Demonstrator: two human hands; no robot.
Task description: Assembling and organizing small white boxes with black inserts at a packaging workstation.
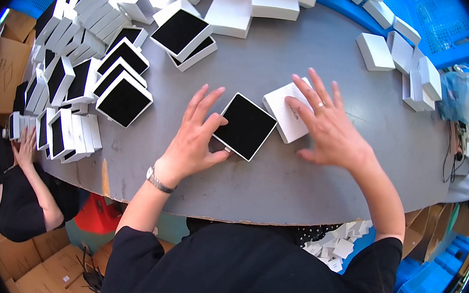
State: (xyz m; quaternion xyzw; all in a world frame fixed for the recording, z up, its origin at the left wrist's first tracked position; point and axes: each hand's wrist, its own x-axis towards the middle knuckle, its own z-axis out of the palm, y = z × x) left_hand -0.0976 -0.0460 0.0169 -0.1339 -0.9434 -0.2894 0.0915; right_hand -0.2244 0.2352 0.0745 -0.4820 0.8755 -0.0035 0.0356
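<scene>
A small white box tray with a black inner face [246, 126] lies turned at an angle on the grey table in front of me. My left hand [192, 136] holds it by its left corner, index finger on the upper edge and thumb by the lower one, near a small pull tab. The other left fingers stretch upward. Just right of the tray is a white box lid [287, 111] with small dark print. My right hand [334, 125] is spread open over the lid's right side, fingertips overlapping it; whether they touch it I cannot tell.
Many black-lined white trays [125, 100] stand stacked at the left. White lids [228, 17] pile up at the far edge, more [376, 52] at far right. Blue crates [447, 26] border the table [184, 192]. A co-worker's hand [26, 147] rests by the left stacks.
</scene>
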